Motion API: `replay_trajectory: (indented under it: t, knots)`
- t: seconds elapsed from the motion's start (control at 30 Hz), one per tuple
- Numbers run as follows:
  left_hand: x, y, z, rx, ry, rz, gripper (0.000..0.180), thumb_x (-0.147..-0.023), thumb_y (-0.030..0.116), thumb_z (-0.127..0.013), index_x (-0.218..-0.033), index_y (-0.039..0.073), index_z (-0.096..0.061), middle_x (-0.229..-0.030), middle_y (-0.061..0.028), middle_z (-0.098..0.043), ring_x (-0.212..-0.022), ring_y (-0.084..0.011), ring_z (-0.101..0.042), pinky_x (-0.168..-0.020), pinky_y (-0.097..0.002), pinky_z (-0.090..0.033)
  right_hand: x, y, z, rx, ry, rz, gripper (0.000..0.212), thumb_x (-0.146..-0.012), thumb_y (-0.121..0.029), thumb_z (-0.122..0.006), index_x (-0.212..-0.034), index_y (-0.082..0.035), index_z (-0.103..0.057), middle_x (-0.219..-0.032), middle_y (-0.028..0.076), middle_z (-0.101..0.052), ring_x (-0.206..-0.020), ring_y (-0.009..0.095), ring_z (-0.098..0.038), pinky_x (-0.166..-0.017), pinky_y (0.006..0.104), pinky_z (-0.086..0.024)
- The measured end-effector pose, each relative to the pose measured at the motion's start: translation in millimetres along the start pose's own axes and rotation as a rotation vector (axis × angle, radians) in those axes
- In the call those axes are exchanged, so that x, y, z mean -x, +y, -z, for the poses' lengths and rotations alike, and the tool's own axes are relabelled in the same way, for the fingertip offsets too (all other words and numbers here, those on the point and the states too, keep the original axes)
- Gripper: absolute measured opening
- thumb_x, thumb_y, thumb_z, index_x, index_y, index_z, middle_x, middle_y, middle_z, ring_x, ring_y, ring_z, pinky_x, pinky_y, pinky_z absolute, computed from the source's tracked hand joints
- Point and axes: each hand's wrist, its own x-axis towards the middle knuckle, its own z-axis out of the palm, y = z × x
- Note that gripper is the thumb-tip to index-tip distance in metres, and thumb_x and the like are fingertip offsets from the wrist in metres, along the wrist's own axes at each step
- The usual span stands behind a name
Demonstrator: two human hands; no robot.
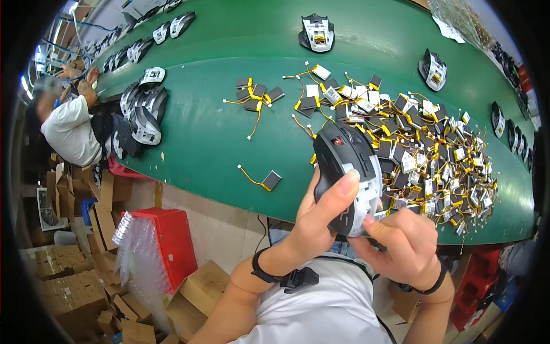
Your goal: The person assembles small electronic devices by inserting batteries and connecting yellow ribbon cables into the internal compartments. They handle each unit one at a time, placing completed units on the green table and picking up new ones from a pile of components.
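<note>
A black and white computer mouse [346, 153], its top shell partly off and white inner frame showing, is tilted above the green table's near edge. My left hand [318, 221] grips it from the left, the thumb lying on the white frame. At its lower end, my right hand [403, 245] has bent fingers pressed against the white part; whether a small piece is between them is hidden. Right behind the mouse spreads a heap of small battery packs [427, 152] with yellow tape and thin wires. One single battery [271, 180] lies left of the mouse, and a small cluster of batteries [256, 98] farther back.
On the green table [200, 114], a partly built mouse [317, 33] stands at the back and another mouse [433, 70] farther right. Several mouse shells [146, 109] are stacked at the left edge. A co-worker [74, 126] sits far left. A red crate [172, 243] and cardboard boxes [63, 269] fill the lower left.
</note>
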Motion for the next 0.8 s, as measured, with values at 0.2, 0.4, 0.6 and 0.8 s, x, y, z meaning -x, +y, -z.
replay_trajectory:
  t: [0.2,0.4,0.6,0.8]
  knots:
    - [0.6,2.7,-2.5,-0.054,-0.031,0.019,0.056,-0.094,0.039,-0.045,-0.129,-0.004,-0.043,-0.109,-0.019,-0.061,-0.095,-0.0239,-0.063,-0.082,-0.035,-0.052,-13.0,5.4,16.2,-0.113,-0.104,0.028,0.022,-0.068,-0.001,-0.078,-0.084,0.0,-0.063,-0.063,0.002,-0.047,-0.049,0.014,-0.048,-0.04,0.0287,-0.036]
    - [7.4,11.2,-4.5,0.227,-0.09,0.221,0.047,-0.094,0.019,-0.059,-0.135,0.004,-0.041,-0.113,-0.0041,-0.058,-0.101,-0.0094,-0.056,-0.089,-0.0259,-0.045,-0.9,-3.6,13.9,-0.121,-0.119,-0.021,0.016,-0.069,0.002,-0.076,-0.081,0.002,-0.065,-0.062,0.002,-0.046,-0.048,0.014,-0.047,-0.04,0.0288,-0.036]
    - [0.5,-0.9,-6.6,0.252,-0.159,0.154,0.048,-0.094,0.019,-0.059,-0.136,0.005,-0.04,-0.113,-0.0056,-0.058,-0.1,-0.0119,-0.059,-0.087,-0.0276,-0.048,9.6,-2.7,14.4,-0.095,0.003,-0.118,0.024,-0.064,-0.001,-0.084,-0.082,0.0,-0.068,-0.067,0.004,-0.058,-0.047,0.015,-0.051,-0.041,0.027,-0.04]
    - [-3.0,-0.8,-10.4,0.09,-0.138,0.058,0.075,-0.086,0.053,-0.056,-0.132,-0.004,-0.041,-0.119,-0.0185,-0.056,-0.104,-0.0246,-0.062,-0.086,-0.0373,-0.054,25.9,-11.6,12.5,-0.476,0.197,-0.556,0.034,-0.07,-0.001,-0.08,-0.099,0.002,-0.065,-0.076,0.005,-0.063,-0.056,0.008,-0.055,-0.047,0.0208,-0.042]
